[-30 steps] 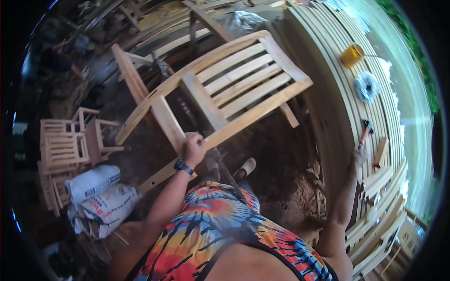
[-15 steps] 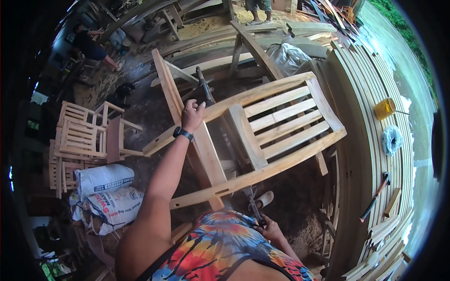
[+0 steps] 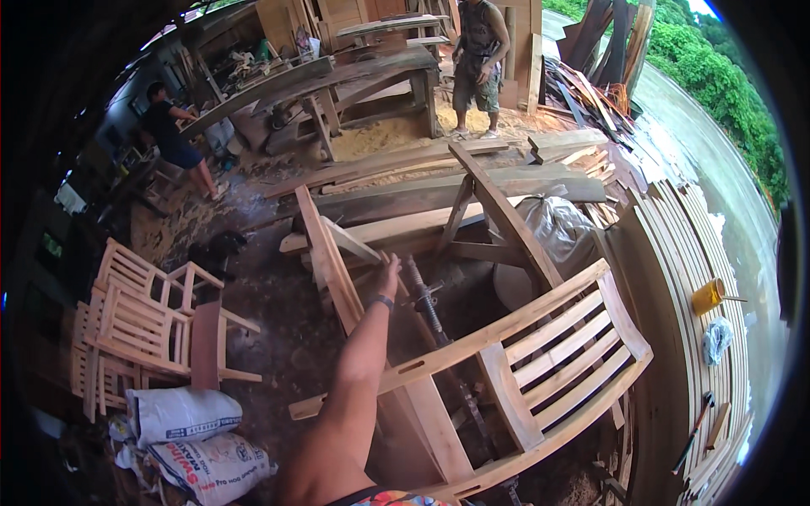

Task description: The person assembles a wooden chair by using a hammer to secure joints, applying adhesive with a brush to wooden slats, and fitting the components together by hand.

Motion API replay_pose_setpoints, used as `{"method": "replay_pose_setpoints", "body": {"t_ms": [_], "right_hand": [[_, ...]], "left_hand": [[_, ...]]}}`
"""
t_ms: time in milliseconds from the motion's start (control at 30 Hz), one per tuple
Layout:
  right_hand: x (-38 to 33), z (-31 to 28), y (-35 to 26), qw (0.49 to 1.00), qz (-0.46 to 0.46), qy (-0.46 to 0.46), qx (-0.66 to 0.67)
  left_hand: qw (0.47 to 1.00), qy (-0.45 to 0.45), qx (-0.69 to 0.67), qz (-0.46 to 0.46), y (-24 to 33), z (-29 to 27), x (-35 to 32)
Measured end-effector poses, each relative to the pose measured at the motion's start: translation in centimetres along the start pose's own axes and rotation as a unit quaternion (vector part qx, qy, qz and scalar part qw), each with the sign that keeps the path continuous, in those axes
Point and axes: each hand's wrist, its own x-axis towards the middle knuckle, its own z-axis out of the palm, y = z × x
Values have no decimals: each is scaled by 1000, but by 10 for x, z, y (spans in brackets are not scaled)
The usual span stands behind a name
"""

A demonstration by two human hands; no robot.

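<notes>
My left arm stretches forward from the lower edge. My left hand (image 3: 389,271) is raised with the fingers extended and nothing in it. It hovers beside a slanted wooden upright (image 3: 327,257) and just left of a long metal screw clamp (image 3: 427,305). An unfinished slatted wooden chair frame (image 3: 553,354) lies tilted to the right of my forearm, its long rail passing under my arm. My right hand is out of view.
Stacked unfinished chairs (image 3: 135,320) stand at the left, above two filled sacks (image 3: 202,447). A curved stack of slats (image 3: 700,244) at the right carries a yellow cup (image 3: 707,295) and a hammer (image 3: 695,428). Two other people (image 3: 175,139) (image 3: 477,51) work among planks farther back.
My left hand has come off the chair frame's rail and reached farther forward, fingers opening. The chair frame has shifted down and right in view. My right hand has dropped out of sight.
</notes>
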Motion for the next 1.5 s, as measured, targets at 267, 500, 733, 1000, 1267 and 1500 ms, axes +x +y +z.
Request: {"method": "replay_pose_setpoints", "body": {"t_ms": [267, 500, 733, 1000, 1267, 1500], "right_hand": [[47, 18, 38, 999, 4, -26, -46], [39, 78, 126, 997, 43, -38, -57], [46, 101, 158, 999, -7, -20, -30], [4, 32, 53, 980, 150, -61, -116], [-5, 43, 38, 984, 152, -33, -83], [-19, 4, -12, 978, 203, -38, -10]], "left_hand": [[994, 9, 3, -111, -57, -50, 52], [974, 14, -175, -144, -57, 15, 48], [946, -178, -269, 41, 1, -17, 28], [843, -180, 492, 121, 71, 10, 32], [772, -158, 607, 100, 74, 36, 42], [571, -215, 791, -33, 102, 46, 55]]}}
